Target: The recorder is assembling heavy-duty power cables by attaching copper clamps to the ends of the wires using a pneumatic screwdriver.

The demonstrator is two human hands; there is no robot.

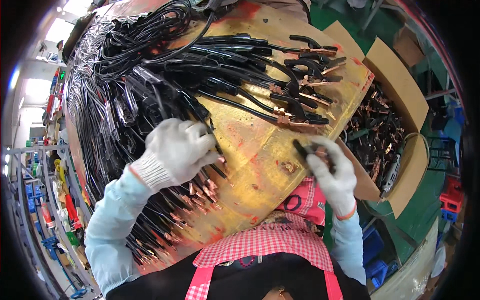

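Note:
My left hand (177,150), in a white knit glove, is closed over the mass of black cables. A copper cable tip (221,159) pokes out by its fingertips; the curled fingers hide most of that cable. Above the table's right edge, my right hand (334,172), gloved too, grips an electrode holder (300,149). Its black end sticks out to the left and a bit of copper shows between the fingers. Several cables on the table end in similar black and copper electrode holders (306,100).
The worn yellow table (255,165) has red stains. Bundled black cables (85,100) hang over its left side, with bare copper ends (200,192) toward me. At right, an open cardboard box (407,100) holds many black and copper parts (372,135). Blue bins (372,250) stand on the green floor.

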